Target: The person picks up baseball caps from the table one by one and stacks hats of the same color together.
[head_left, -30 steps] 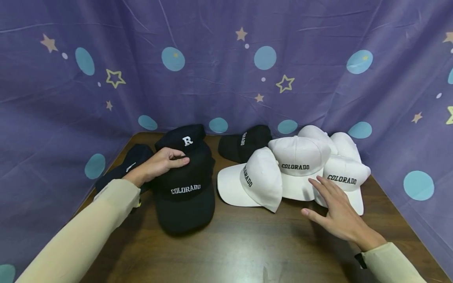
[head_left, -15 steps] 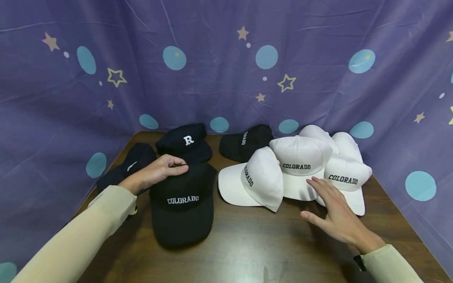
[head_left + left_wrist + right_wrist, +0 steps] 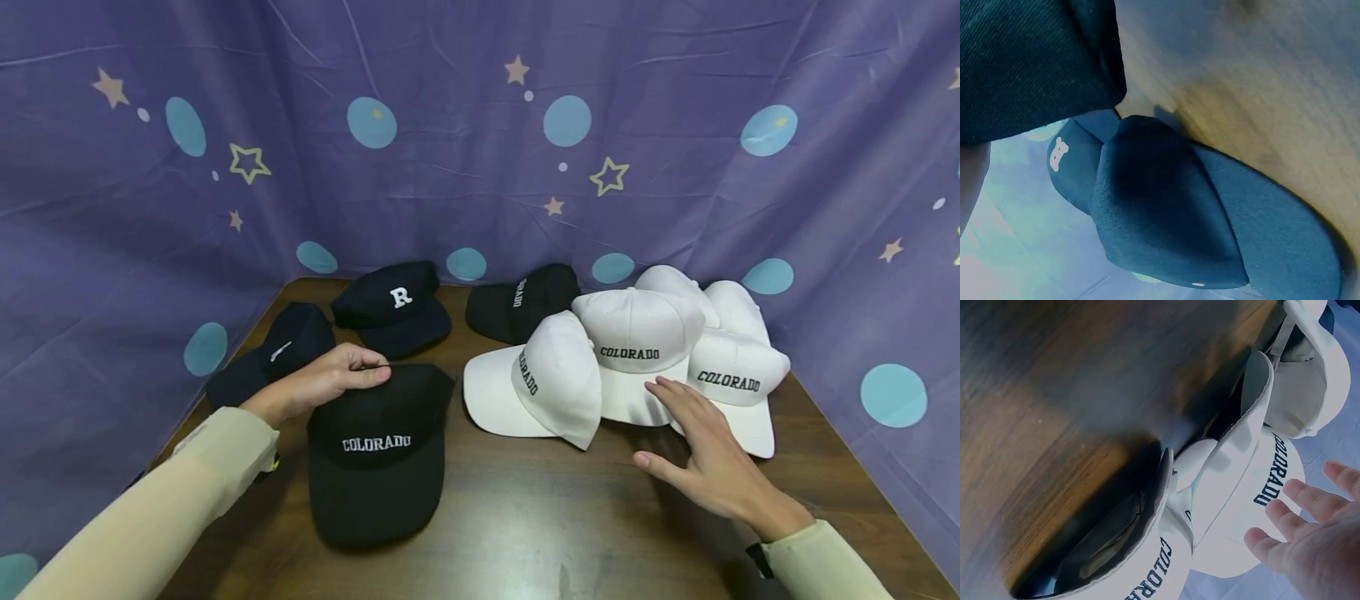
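Note:
My left hand (image 3: 333,383) pinches the crown of a black baseball cap (image 3: 378,492) lettered COLORADO, its brim toward me; part of that cap also fills the upper left of the left wrist view. Behind it lie a navy cap with a white R (image 3: 386,304) and another navy cap (image 3: 281,346) at the left. My right hand (image 3: 705,458) hovers with fingers spread, holding nothing, in front of the white COLORADO caps. Nearest to its fingertips are the brim of the middle white cap (image 3: 633,329) and the right white cap (image 3: 727,367).
A black cap (image 3: 525,300) lies at the back centre, partly behind a white cap (image 3: 551,375) turned sideways. More white caps (image 3: 675,287) are bunched at the back right. The brown wooden table (image 3: 525,517) ends at a purple curtain (image 3: 480,142) with stars and dots.
My left hand has drawn the black COLORADO cap toward me and slightly left, away from the navy R cap, which now shows its brim. My right hand has hardly moved.

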The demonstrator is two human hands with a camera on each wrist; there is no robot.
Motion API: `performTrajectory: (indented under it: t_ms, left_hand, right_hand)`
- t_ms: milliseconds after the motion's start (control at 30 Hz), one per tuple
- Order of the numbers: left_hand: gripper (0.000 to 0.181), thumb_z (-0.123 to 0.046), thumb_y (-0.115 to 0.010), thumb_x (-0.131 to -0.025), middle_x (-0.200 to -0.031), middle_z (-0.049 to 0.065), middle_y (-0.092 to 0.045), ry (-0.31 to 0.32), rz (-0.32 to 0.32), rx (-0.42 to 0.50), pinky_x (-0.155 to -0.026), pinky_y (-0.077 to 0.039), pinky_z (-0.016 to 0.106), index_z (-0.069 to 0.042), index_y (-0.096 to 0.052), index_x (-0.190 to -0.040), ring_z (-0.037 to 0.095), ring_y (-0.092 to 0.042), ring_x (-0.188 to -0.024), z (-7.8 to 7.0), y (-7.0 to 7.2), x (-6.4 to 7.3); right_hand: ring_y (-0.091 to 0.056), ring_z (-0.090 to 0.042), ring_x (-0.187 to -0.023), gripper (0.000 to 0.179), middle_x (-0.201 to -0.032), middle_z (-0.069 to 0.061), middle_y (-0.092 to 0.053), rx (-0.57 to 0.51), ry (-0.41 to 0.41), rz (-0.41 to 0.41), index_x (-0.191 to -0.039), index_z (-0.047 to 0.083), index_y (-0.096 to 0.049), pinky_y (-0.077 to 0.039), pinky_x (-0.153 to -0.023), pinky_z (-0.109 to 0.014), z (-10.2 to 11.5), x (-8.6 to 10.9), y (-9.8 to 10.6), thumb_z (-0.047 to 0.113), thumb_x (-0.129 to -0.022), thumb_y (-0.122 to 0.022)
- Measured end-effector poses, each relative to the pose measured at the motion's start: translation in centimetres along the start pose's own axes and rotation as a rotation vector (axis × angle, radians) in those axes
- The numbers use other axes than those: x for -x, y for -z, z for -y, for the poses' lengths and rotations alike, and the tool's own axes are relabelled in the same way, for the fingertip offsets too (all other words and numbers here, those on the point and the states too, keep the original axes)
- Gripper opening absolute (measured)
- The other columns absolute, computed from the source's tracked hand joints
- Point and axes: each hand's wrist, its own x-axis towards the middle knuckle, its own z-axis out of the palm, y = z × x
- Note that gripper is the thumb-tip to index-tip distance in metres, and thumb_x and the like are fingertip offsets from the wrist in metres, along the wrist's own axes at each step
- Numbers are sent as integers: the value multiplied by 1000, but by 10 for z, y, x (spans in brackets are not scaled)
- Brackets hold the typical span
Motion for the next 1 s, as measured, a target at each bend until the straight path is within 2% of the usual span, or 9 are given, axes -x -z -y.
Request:
performTrajectory:
  t_ms: [267, 467, 567, 733, 1000]
  left_hand:
    - [31, -17, -54, -107, -75, 1, -67, -12, 44, -27, -56, -51, 23, 10, -65, -95, 7, -61, -62, 14, -6, 4]
    - [27, -17, -55, -107, -78, 2, -67, -30, 48, -123, -60, -52, 25, 4, -68, -95, 8, -62, -65, 24, -9, 4]
    - [24, -18, -57, -106, -80, 4, -68, -23, 32, -174, -62, -53, 26, 0, -70, -96, 10, -63, -67, 25, -9, 4]
    - [23, -21, -58, -105, -84, 6, -70, 8, 10, -203, -65, -53, 28, -2, -70, -100, 13, -64, -71, 24, -10, 3]
    - [23, -22, -58, -105, -85, 7, -68, -5, -16, -217, -67, -53, 29, -2, -68, -101, 16, -64, -74, 23, -11, 3]
  right_hand:
    - [-31, -41, -146, 92, -159, -15, -40, 0, -1, 0, -158, 18, -39, -22, -116, -59, 0, 1, -1, 42, -82, -85]
    - [-32, -42, -146, 92, -159, -15, -40, -5, -4, 3, -158, 17, -40, -23, -115, -59, 1, 1, -3, 42, -81, -85]
    - [-31, -42, -146, 92, -159, -15, -40, -2, -8, 3, -157, 15, -40, -23, -114, -60, 1, 1, -3, 42, -82, -85]
    - [-32, -43, -145, 91, -159, -16, -40, 2, -7, 3, -157, 15, -41, -24, -113, -62, 1, 1, -2, 42, -82, -85]
    - [-31, -43, -146, 92, -160, -17, -39, -7, -16, 9, -158, 17, -39, -22, -115, -61, 2, 0, -3, 42, -82, -85]
